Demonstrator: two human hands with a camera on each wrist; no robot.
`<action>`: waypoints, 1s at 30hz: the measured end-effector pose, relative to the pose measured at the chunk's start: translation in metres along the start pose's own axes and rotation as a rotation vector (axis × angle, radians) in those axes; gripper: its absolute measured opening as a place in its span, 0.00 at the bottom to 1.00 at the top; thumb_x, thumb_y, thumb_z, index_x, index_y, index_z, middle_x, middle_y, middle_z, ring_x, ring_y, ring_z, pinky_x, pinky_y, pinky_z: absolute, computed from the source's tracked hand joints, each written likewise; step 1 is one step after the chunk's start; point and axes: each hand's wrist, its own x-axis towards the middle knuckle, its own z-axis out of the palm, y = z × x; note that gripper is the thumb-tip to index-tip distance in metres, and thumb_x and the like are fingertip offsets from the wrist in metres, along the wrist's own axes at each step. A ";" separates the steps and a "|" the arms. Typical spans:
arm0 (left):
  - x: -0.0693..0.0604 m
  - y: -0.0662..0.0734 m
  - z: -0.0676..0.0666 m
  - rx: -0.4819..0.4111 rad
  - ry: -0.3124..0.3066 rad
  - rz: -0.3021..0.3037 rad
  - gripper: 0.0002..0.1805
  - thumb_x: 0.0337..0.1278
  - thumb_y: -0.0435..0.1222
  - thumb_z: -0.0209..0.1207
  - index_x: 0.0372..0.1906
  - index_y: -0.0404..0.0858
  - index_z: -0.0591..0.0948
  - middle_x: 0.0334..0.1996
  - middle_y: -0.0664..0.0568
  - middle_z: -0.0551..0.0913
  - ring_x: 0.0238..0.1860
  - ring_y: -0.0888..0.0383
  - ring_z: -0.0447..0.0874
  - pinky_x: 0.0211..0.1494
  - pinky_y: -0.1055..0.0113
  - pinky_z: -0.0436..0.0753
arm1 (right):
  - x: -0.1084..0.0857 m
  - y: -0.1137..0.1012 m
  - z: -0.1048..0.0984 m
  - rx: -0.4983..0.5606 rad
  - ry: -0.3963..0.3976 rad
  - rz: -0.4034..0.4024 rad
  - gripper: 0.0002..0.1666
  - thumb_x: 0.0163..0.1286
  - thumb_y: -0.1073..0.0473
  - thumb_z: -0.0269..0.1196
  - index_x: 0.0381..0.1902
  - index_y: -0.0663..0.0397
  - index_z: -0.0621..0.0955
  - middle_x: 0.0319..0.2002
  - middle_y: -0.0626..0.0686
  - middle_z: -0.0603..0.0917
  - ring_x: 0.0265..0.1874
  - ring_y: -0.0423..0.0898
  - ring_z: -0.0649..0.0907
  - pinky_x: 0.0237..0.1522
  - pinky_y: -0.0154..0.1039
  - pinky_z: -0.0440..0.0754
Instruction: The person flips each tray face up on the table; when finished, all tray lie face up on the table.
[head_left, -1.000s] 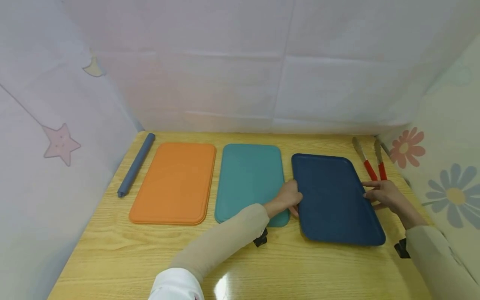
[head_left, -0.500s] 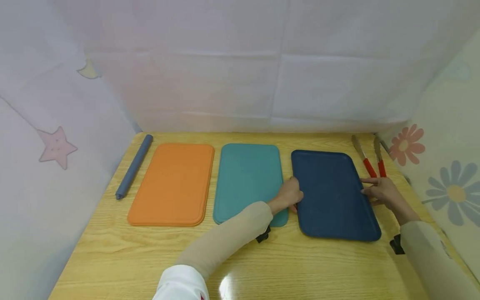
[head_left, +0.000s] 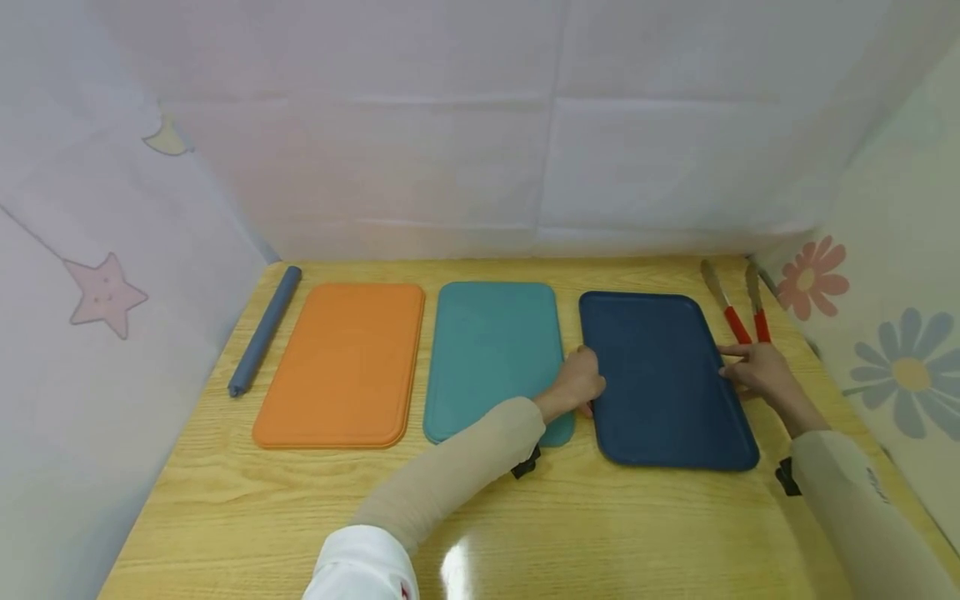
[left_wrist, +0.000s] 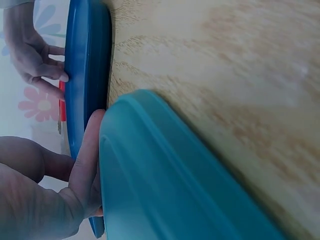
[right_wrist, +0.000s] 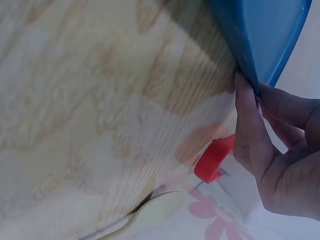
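A dark blue tray point(head_left: 667, 400) lies at the right of the table, its surface bare. My left hand point(head_left: 579, 377) grips its left rim, the fingers between it and the teal tray point(head_left: 491, 358). On the opposite side my right hand point(head_left: 763, 373) pinches the right rim; the right wrist view shows thumb and fingers point(right_wrist: 250, 125) at the edge of the blue tray point(right_wrist: 275, 35). Whether the blue tray rests fully on the table cannot be told. Red-handled tongs point(head_left: 737, 325) lie spread just beyond my right hand. Left of the teal tray is an orange tray point(head_left: 341, 367).
A rolled blue-grey cylinder point(head_left: 266, 329) lies along the left side of the wooden table point(head_left: 300, 517). Pale cloth walls point(head_left: 420, 167) enclose the back and both sides. The right-hand wall stands close to my right arm.
The blue tray has shifted slightly away from me and its near edge appears lower, with both hands staying on its rims. The head view has moved slightly.
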 end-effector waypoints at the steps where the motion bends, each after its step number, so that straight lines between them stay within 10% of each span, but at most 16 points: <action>1: 0.000 0.000 0.000 0.001 0.003 -0.001 0.36 0.66 0.29 0.52 0.72 0.21 0.49 0.14 0.45 0.79 0.13 0.56 0.80 0.15 0.71 0.75 | 0.000 0.000 0.000 -0.008 0.004 -0.005 0.32 0.66 0.67 0.58 0.65 0.76 0.65 0.45 0.76 0.80 0.31 0.52 0.86 0.30 0.48 0.86; 10: -0.010 -0.002 -0.001 -0.003 0.007 0.027 0.30 0.66 0.26 0.49 0.70 0.20 0.55 0.23 0.39 0.83 0.15 0.55 0.81 0.15 0.72 0.75 | -0.003 -0.003 0.004 -0.111 0.024 -0.015 0.31 0.67 0.67 0.58 0.65 0.78 0.65 0.42 0.75 0.80 0.27 0.50 0.84 0.27 0.45 0.85; 18: -0.040 -0.010 -0.010 0.069 0.008 0.295 0.11 0.69 0.28 0.47 0.31 0.35 0.77 0.22 0.50 0.73 0.15 0.62 0.64 0.19 0.73 0.67 | -0.009 -0.012 0.014 -0.352 0.042 -0.061 0.32 0.71 0.60 0.53 0.61 0.85 0.64 0.48 0.80 0.76 0.42 0.70 0.81 0.37 0.55 0.82; 24: -0.060 -0.021 -0.028 0.073 -0.001 0.319 0.21 0.71 0.33 0.49 0.64 0.30 0.72 0.56 0.41 0.77 0.34 0.59 0.78 0.34 0.73 0.76 | -0.023 -0.040 0.030 -0.492 0.074 -0.103 0.37 0.71 0.56 0.54 0.64 0.85 0.60 0.59 0.85 0.61 0.57 0.80 0.64 0.54 0.72 0.64; 30: -0.073 -0.052 -0.057 0.133 -0.012 0.347 0.25 0.69 0.35 0.54 0.68 0.33 0.69 0.62 0.40 0.71 0.61 0.47 0.72 0.57 0.60 0.76 | -0.027 -0.064 0.056 -0.451 0.037 -0.171 0.38 0.72 0.56 0.54 0.67 0.81 0.59 0.65 0.83 0.53 0.65 0.79 0.52 0.62 0.73 0.51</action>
